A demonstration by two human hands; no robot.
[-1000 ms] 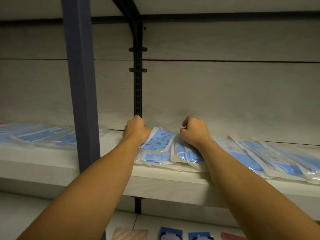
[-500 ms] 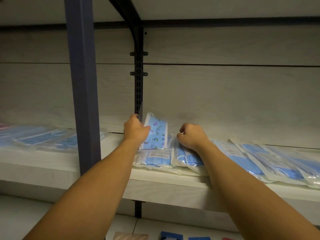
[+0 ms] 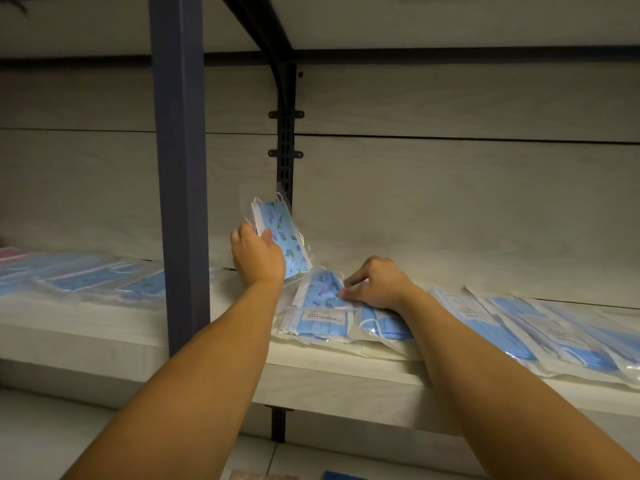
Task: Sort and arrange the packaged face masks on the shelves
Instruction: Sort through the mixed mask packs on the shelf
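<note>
Shelf (image 3: 214, 344): left hand (image 3: 257, 255) lifts printed pack (image 3: 281, 240) (upright).

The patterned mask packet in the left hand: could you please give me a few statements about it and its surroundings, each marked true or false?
1. The left hand holds a patterned mask packet lifted off the shelf. True.
2. The right hand hangs free in the air. False: its fingers rest on a second patterned packet lying atop the pile.
3. The lifted packet lies flat. False: it stands tilted, nearly upright.
4. Plain blue mask packs lie to the right of the right hand. True.
</note>
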